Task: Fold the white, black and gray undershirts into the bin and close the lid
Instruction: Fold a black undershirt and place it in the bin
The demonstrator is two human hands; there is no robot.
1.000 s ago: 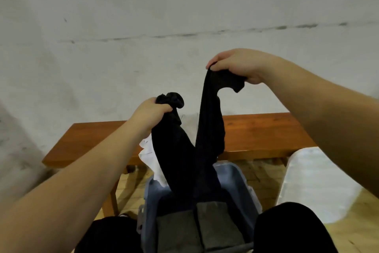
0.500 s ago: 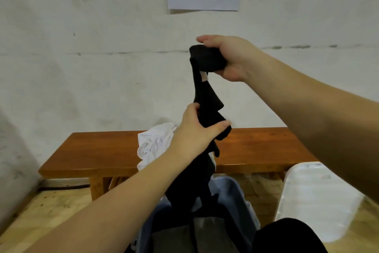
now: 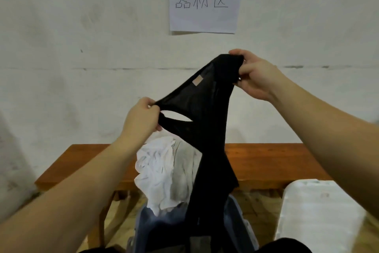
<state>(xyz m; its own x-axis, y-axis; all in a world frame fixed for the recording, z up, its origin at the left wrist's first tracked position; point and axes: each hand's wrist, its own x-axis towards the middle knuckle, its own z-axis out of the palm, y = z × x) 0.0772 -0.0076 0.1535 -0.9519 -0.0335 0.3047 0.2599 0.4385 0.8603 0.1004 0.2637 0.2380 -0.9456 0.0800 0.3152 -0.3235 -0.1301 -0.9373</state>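
Black, thin and half see-through, the stretchy black undershirt (image 3: 207, 109) hangs in the air over the open blue-gray plastic bin (image 3: 231, 222), its lower part trailing down into the bin's mouth. The left hand (image 3: 141, 117) pinches 1 shoulder strap between curled fingers and thumb; the right hand (image 3: 254, 76), held higher, grips the other strap bunched in its closed fingers, so the neckline is pulled taut between them. Judging by the frame, the fold of this garment has not begun. Something dark gray lies inside the bin at the bottom edge, possibly the gray undershirt already in place, though that cannot be told for sure. A crumpled white cotton undershirt (image 3: 158, 168) waits unfolded on the brown wooden bench (image 3: 272, 160) behind the bin. A ribbed white plastic lid (image 3: 320, 209) lies off to the right, apart from the bin, so closing is also left to do.
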